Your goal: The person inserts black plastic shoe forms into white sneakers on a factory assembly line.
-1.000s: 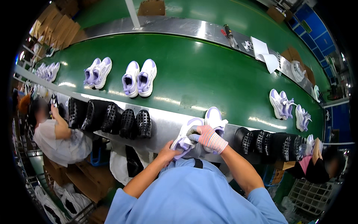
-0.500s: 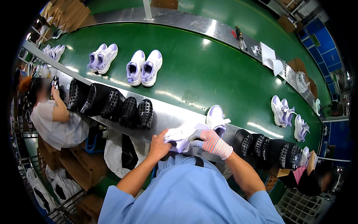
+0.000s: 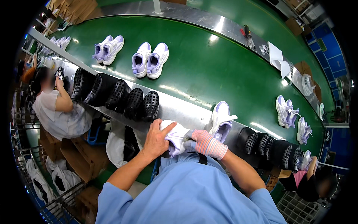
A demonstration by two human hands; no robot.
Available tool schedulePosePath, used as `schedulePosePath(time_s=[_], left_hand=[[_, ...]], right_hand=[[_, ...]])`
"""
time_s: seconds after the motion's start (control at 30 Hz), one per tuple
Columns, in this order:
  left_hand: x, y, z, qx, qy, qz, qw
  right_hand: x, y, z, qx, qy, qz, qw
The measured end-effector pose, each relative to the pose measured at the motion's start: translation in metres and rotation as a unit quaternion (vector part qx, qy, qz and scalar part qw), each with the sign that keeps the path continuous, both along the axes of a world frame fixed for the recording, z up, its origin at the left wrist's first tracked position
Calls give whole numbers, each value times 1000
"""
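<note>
Close to my body, I hold a white and lilac sneaker [image 3: 176, 135] between both hands. My bare left hand [image 3: 156, 139] is closed on one end of it, with the fingers over the top. The other end is gripped by my right hand [image 3: 207, 143], which wears a striped knit glove with grey fingertips. Part of the sneaker is hidden behind my fingers. Just beyond my right hand, a second white and lilac sneaker [image 3: 221, 118] stands with its white tongue or strap sticking out to the right.
Black, hole-patterned shoe-shaped forms [image 3: 150, 106] line the metal ledge [image 3: 186, 112] on the left, with more black forms [image 3: 253, 142] on the right. Sneaker pairs [image 3: 158, 59] stand on the green conveyor belt [image 3: 209, 71]. Co-workers sit at left [image 3: 56, 108] and right [image 3: 298, 179].
The held sneaker has been turned in my hands. My left hand has shifted up over it, and my right hand has moved slightly left. The whole view has shifted a little.
</note>
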State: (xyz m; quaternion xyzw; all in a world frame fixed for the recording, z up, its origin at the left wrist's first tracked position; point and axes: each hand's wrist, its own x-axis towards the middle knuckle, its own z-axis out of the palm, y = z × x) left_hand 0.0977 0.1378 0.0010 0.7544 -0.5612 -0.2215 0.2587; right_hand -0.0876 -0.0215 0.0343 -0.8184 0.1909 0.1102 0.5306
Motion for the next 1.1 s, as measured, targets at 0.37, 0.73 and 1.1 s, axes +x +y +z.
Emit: schedulePosePath(time_s=[0.37, 0.73, 1.1], left_hand=[[-1, 4, 2, 26, 36, -17, 999], [-4, 11, -4, 71, 77, 25, 994], [-39, -16, -82, 289, 263, 226, 892]], right_hand=[[16, 9, 0, -12, 52, 10, 999], [23, 9, -16, -54, 152, 6, 987], [6, 13, -41, -106, 77, -278, 952]])
